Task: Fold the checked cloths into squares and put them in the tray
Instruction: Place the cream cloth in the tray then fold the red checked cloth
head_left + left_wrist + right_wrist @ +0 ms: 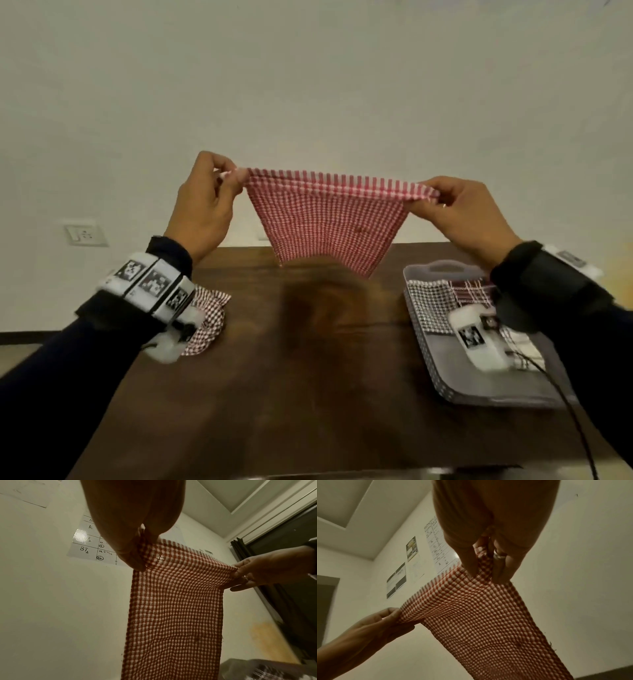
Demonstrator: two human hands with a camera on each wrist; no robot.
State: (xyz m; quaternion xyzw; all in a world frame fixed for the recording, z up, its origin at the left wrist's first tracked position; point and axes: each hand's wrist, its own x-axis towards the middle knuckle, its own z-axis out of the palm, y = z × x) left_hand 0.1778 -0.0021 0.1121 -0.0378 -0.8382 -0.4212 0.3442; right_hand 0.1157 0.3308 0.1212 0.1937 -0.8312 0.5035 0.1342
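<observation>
A red-and-white checked cloth hangs in the air above the far side of the table, stretched between both hands. My left hand pinches its upper left corner and my right hand pinches its upper right corner. The left wrist view shows the cloth hanging down from the left hand, with the right hand at its other corner. In the right wrist view the right hand grips the cloth. A grey tray at the right holds folded checked cloths.
Another red checked cloth lies crumpled on the dark wooden table at the left, partly behind my left wrist. A wall socket sits on the wall at the left. Papers hang on the wall.
</observation>
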